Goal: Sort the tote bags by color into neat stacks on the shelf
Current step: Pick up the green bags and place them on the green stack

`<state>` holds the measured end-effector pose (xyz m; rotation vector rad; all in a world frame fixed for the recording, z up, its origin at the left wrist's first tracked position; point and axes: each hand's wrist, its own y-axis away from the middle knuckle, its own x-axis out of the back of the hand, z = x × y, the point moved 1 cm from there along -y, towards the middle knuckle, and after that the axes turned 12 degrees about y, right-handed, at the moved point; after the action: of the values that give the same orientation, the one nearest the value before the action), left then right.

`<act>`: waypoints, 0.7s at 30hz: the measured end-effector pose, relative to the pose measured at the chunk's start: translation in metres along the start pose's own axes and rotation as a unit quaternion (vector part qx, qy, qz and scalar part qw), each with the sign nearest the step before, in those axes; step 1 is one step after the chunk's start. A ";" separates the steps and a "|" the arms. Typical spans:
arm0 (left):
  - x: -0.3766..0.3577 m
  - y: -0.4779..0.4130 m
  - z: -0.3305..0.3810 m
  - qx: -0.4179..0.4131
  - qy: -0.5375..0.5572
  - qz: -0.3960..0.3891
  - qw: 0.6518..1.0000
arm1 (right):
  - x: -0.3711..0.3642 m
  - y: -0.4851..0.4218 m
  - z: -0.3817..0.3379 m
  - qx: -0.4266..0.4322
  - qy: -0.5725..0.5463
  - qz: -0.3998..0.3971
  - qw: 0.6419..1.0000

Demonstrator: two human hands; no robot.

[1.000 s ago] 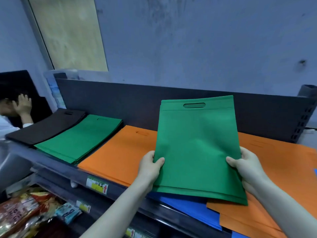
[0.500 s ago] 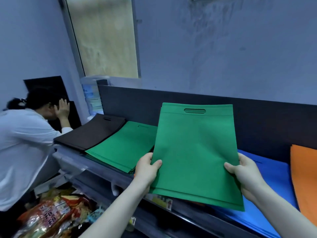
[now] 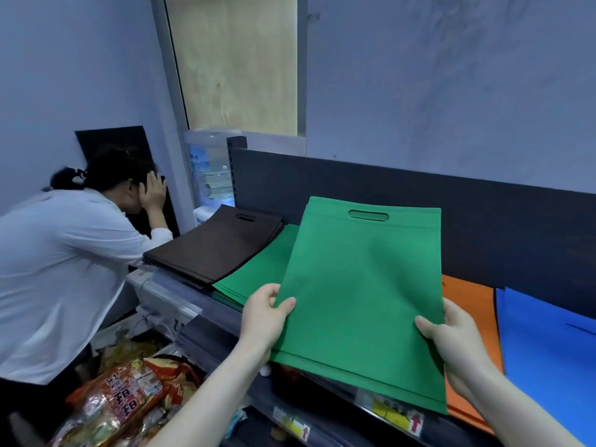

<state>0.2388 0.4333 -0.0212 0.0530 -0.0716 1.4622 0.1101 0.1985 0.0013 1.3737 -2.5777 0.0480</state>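
Green tote bag (image 3: 361, 285) held above shelf (image 3: 206, 321), left hand (image 3: 263, 312) and right hand (image 3: 451, 337) fingers grasping its side edges. Green stack (image 3: 254, 275) lies beside black stack (image 3: 219, 246); orange (image 3: 467, 304) and blue (image 3: 548, 350) right.

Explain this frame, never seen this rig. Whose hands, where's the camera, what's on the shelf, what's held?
No machine here: a person wears one wide-angle camera on the head, looking forward and down, so you see their own bare hands. The left hand and right hand each grip a side edge of a green tote bag, held up above the shelf. On the shelf lie flat stacks by color: a black stack at the left, then a green stack partly hidden by the held bag, an orange stack, and a blue stack. Another person bends nearby at the left.
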 end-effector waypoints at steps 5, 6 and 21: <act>0.015 -0.028 0.001 -0.020 -0.022 0.034 0.999 | -0.025 -0.025 -0.010 0.027 0.022 -0.021 0.999; 0.018 -0.034 0.003 -0.020 -0.030 0.039 0.999 | -0.029 -0.030 -0.012 0.029 0.020 -0.029 0.999; 0.064 -0.128 0.008 -0.047 -0.097 0.059 0.992 | -0.095 -0.080 -0.017 0.002 0.020 -0.102 0.995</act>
<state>0.3730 0.4821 -0.0069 0.1167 -0.3060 1.5658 0.2305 0.2332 -0.0073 1.6136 -2.3924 0.0479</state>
